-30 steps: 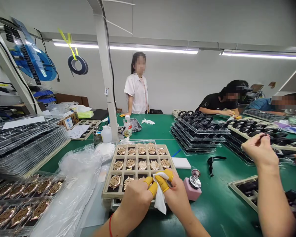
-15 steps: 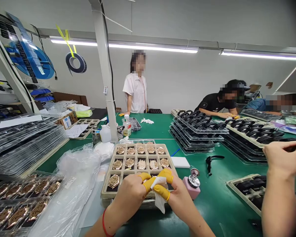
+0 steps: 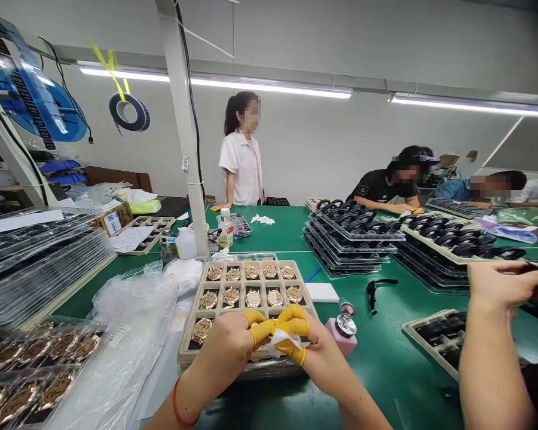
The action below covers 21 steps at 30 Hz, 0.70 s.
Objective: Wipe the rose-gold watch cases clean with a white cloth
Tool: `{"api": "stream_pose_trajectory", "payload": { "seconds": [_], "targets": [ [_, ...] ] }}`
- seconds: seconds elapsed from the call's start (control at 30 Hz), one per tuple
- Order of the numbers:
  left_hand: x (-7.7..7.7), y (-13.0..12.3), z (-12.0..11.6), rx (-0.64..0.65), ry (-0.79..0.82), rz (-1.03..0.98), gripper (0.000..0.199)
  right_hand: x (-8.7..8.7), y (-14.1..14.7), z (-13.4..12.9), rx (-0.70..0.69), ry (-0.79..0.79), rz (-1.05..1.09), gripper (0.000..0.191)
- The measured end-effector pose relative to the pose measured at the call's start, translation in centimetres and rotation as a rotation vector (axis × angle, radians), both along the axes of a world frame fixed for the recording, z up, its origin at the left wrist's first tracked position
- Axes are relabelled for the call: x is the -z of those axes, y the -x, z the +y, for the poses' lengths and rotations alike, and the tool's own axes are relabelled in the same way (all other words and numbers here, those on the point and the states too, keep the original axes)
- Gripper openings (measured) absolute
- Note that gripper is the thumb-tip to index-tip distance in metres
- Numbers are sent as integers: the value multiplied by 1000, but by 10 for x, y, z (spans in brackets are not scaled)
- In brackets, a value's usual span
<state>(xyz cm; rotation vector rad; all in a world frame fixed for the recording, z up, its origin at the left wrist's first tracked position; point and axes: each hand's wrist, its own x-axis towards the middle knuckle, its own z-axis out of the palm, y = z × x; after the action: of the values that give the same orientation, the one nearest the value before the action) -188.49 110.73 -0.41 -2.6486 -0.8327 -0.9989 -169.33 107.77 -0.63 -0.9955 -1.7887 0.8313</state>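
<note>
White cloth (image 3: 277, 341): bunched between the thumb and fingers of the right hand (image 3: 320, 353), over the tray's near part.
Right hand: pinches the cloth, its yellow finger covers (image 3: 296, 326) around it.
Left hand (image 3: 228, 346): fingertips beside the cloth; cannot tell whether they grip anything.
Tray (image 3: 188, 328): beneath both hands, gold watch cases (image 3: 252, 298) in its compartments.
Pink bottle (image 3: 341, 343): just right of the tray.

white cloth (image 3: 278, 340) | crumpled, partly hidden | held in right hand (image 3: 314, 346)
</note>
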Motion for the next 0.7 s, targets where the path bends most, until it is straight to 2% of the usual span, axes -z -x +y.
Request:
{"api": "stream_pose_trajectory", "payload": {
  "seconds": [0.07,0.2,0.4,0.57,0.7],
  "targets": [
    [1,-1,0,5,-5,15,32,3,-1,2,2,60,59,22],
    [6,-4,-1,-23,-34,27,28,9,5,3,92,100,75,28],
    [10,-4,0,1,-51,26,29,12,16,0,197,31,50,29],
    [8,1,3,51,-24,50,29,13,17,-2,159,-63,-29,26],
    [14,1,5,57,-31,95,25,14,20,-4,201,-17,-115,28]
  ]
}}
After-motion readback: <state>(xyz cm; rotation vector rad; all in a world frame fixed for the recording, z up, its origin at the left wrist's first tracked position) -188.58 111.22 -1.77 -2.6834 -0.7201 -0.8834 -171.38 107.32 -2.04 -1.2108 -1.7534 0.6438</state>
